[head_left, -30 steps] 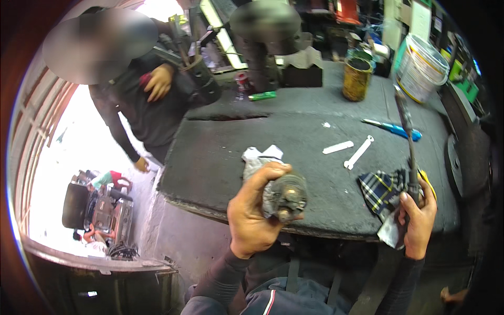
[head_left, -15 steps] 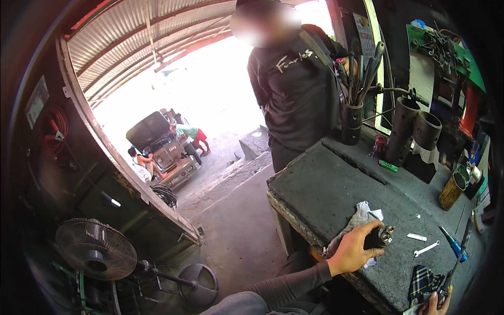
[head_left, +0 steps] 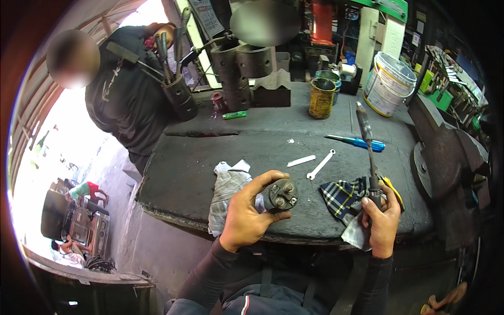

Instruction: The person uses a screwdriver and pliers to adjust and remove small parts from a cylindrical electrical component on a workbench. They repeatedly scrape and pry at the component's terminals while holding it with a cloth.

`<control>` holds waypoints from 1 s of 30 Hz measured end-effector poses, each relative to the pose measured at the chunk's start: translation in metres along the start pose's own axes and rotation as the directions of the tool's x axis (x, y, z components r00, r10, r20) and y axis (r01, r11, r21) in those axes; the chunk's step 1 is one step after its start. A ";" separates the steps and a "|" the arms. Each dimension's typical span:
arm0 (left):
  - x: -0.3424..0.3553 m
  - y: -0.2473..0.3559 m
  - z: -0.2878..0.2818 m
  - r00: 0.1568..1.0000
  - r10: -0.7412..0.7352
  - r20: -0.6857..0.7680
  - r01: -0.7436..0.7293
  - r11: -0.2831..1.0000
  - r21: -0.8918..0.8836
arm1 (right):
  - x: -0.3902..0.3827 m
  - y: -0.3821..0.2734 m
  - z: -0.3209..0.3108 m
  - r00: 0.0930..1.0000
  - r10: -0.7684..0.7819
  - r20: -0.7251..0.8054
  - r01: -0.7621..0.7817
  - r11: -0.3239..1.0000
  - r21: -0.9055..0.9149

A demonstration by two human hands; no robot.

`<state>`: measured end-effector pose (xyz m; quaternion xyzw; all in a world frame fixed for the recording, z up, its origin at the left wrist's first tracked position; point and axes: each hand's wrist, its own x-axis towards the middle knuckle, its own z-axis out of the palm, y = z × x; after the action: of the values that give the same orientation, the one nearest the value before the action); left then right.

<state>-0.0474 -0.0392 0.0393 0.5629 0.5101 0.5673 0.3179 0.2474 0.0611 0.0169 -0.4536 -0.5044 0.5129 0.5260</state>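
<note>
My left hand (head_left: 244, 218) is closed around a starter solenoid (head_left: 282, 195), a dark cylinder whose round end cap with metal studs faces up toward me. It is held above the front of the workbench (head_left: 184, 157). On the right, my right hand (head_left: 383, 220) grips the dark handle of a soldering iron (head_left: 364, 123). Its thin rod and thick head point away, with a bright tip at the far end. A plaid cloth (head_left: 344, 197) lies beside that hand, next to yellow-handled pliers (head_left: 392, 193). Beside my left hand rests a crumpled grey rag (head_left: 224, 197).
A combination wrench (head_left: 321, 165), a white stick (head_left: 301, 161) and a blue-handled screwdriver (head_left: 362, 143) lie mid-bench. Behind stand a yellow can (head_left: 321, 100), a white bucket (head_left: 388, 86) and a tool-filled metal cylinder (head_left: 181, 100). A vise-like iron block (head_left: 438, 157) is at right. Another person (head_left: 123, 89) stands far left.
The view has swung right. Both hands keep their hold; the solenoid's studded end now faces me more, and the soldering iron shows in full, pointing away.
</note>
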 end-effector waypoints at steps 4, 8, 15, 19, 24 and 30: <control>-0.002 -0.001 0.005 0.999 0.041 0.031 -0.041 0.999 0.004 | -0.002 -0.001 -0.003 1.000 -0.009 -0.022 0.009 1.000 -0.001; -0.009 -0.002 0.000 0.998 0.042 0.055 -0.041 0.999 -0.008 | -0.004 0.002 -0.004 1.000 -0.004 -0.023 0.004 1.000 -0.020; -0.012 -0.004 -0.003 0.995 0.052 0.082 -0.048 0.998 -0.046 | -0.005 -0.001 -0.003 1.000 0.010 -0.016 -0.010 1.000 -0.025; -0.013 -0.008 -0.003 0.994 0.054 0.092 -0.050 0.998 -0.049 | -0.003 0.001 -0.004 1.000 -0.002 -0.006 0.001 1.000 -0.025; -0.016 -0.010 0.002 0.995 0.017 0.096 -0.010 0.997 -0.071 | -0.003 0.001 -0.004 1.000 0.014 -0.018 -0.015 0.999 -0.034; -0.016 -0.010 0.003 0.995 0.025 0.093 -0.018 0.997 -0.075 | -0.002 0.002 -0.005 1.000 -0.002 -0.003 0.002 1.000 -0.020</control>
<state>-0.0437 -0.0505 0.0240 0.5824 0.4672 0.5620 0.3559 0.2526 0.0592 0.0142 -0.4591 -0.5093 0.5066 0.5226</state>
